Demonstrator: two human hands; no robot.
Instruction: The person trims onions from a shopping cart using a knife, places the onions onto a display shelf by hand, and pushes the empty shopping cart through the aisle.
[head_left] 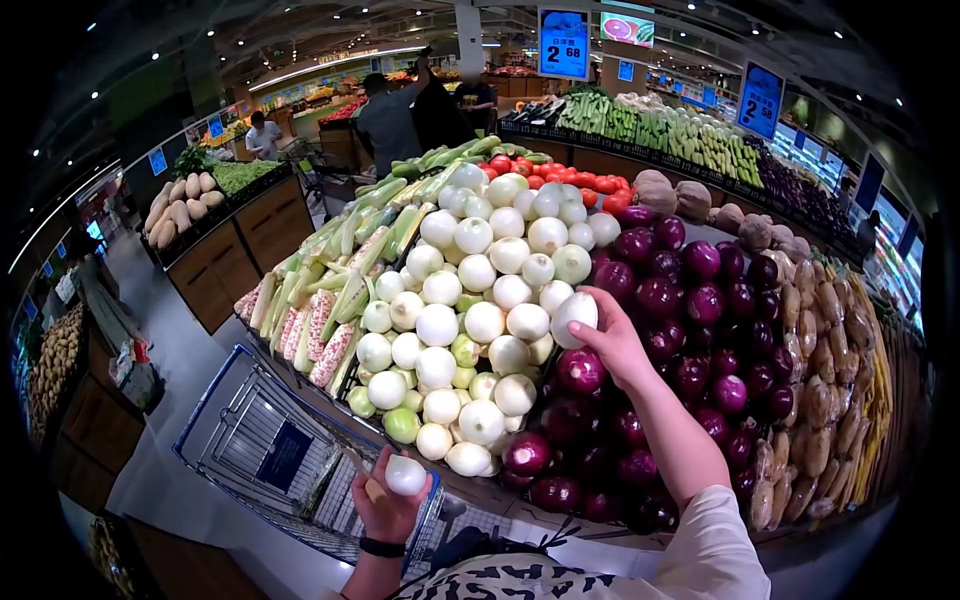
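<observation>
My right hand (612, 345) reaches over the display with its fingers closed around a white onion (574, 318). That onion is at the border between the heap of white onions (437, 325) and the purple onions (690, 300). Low in front of me, my left hand (385, 505) holds a second, smaller white onion (406, 476) beside the shopping cart (285, 440). A dark band circles the left wrist. Part of the right fingers is hidden behind the onion they grip.
Corn (345, 290) lies left of the white onions, tomatoes (590, 183) behind. Wrapped brown roots (815, 370) fill the right end. Left stands another wooden stand (240, 245) with large tan roots. Several people are in the background, including one in grey (390, 125).
</observation>
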